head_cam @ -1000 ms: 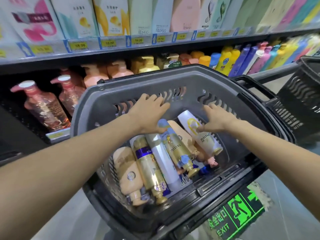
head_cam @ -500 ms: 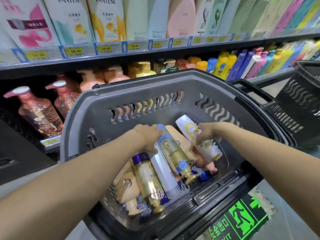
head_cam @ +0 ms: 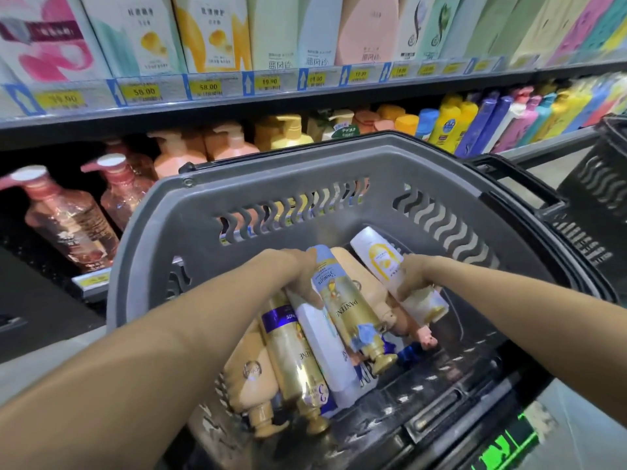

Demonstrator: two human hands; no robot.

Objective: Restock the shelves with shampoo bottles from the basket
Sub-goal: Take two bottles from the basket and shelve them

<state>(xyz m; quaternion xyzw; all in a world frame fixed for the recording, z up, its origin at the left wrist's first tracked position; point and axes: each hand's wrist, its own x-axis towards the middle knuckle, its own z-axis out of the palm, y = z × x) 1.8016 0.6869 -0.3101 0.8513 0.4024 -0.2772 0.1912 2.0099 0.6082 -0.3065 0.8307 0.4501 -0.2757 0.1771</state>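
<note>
Basket (head_cam: 325, 174): grey plastic, wavy slots in its walls, tilted toward the shelves.
Gold bottle (head_cam: 346, 307): blue top, "PANTENE" label, cap toward the camera, lying on the pile.
White bottle (head_cam: 386, 262): yellow label, slanted at the right of the pile.
Other bottles: second gold bottle (head_cam: 298, 361), plain white bottle (head_cam: 325, 347), beige bottle (head_cam: 247, 371), all lying side by side, caps toward the camera.
Shelves (head_cam: 271, 103): price tags along the edge, pump bottles below.

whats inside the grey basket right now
The grey basket holds shampoo bottles lying down: two gold Pantene bottles, a white bottle, beige ones, and a white-and-yellow bottle. Both hands grip bottles. What lies beneath the pile is covered.
</note>
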